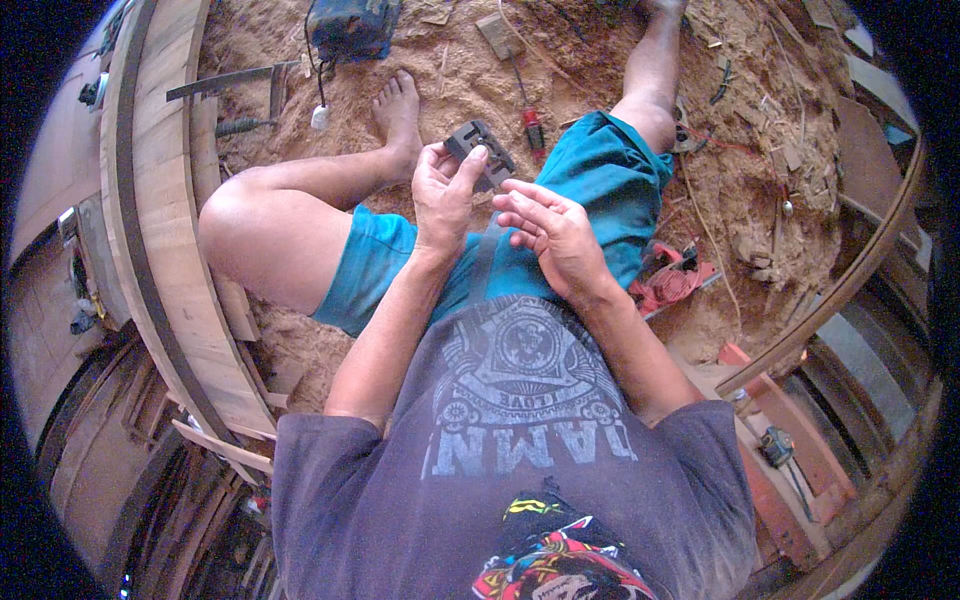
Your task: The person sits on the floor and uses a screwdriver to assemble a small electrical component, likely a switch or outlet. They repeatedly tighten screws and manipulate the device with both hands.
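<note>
While I watch the left hand [444, 198] grip a dark slotted block [489, 141] between thumb and fingers, the right hand [562, 236] hovers loosely half-open just beside it.

The left hand [445, 200] grips a dark slotted block [495, 156], thumb on top; the right hand [562, 238], fingers loosely extended, is just beside it. A red tool [668, 284] lies on sawdust [735, 185].
</note>
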Demonstrator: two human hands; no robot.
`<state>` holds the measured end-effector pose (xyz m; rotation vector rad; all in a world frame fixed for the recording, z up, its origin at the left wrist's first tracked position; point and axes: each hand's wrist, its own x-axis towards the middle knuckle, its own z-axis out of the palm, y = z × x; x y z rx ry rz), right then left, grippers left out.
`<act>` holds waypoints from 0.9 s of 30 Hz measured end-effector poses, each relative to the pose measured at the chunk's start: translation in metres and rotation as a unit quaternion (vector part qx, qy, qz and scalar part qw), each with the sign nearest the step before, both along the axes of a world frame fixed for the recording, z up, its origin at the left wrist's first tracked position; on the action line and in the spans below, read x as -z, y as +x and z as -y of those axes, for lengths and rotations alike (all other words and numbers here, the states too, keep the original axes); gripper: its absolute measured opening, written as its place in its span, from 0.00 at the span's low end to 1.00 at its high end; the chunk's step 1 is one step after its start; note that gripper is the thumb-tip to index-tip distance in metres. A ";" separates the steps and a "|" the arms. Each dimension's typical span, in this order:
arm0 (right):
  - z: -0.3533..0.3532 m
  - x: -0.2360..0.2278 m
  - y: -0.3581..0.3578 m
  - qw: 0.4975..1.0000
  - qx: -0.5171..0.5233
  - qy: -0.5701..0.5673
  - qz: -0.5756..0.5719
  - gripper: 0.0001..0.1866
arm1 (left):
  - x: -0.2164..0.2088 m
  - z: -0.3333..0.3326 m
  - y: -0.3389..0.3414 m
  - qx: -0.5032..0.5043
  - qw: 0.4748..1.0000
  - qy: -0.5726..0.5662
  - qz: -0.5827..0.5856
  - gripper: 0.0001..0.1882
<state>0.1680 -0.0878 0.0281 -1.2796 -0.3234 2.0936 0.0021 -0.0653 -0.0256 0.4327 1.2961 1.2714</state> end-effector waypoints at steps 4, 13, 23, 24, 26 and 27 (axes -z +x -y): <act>0.000 0.005 0.002 0.999 0.021 -0.031 -0.037 0.20 | 0.002 0.002 0.001 -0.003 1.000 0.011 -0.007 0.18; -0.014 -0.005 0.026 0.760 -0.221 0.432 0.433 0.35 | -0.023 0.006 -0.013 0.173 0.983 -0.056 -0.022 0.17; -0.041 -0.022 0.037 0.598 -0.355 0.557 0.454 0.50 | -0.021 0.013 -0.007 0.269 0.960 -0.030 -0.067 0.21; -0.041 -0.021 0.037 0.598 -0.342 0.569 0.449 0.47 | -0.019 0.014 -0.007 0.271 0.960 -0.026 -0.066 0.21; -0.040 -0.016 0.035 0.601 -0.329 0.577 0.444 0.45 | -0.020 0.014 -0.006 0.280 0.957 -0.021 -0.078 0.21; -0.039 -0.015 0.035 0.602 -0.322 0.581 0.443 0.44 | -0.023 0.013 -0.006 0.286 0.954 -0.020 -0.090 0.21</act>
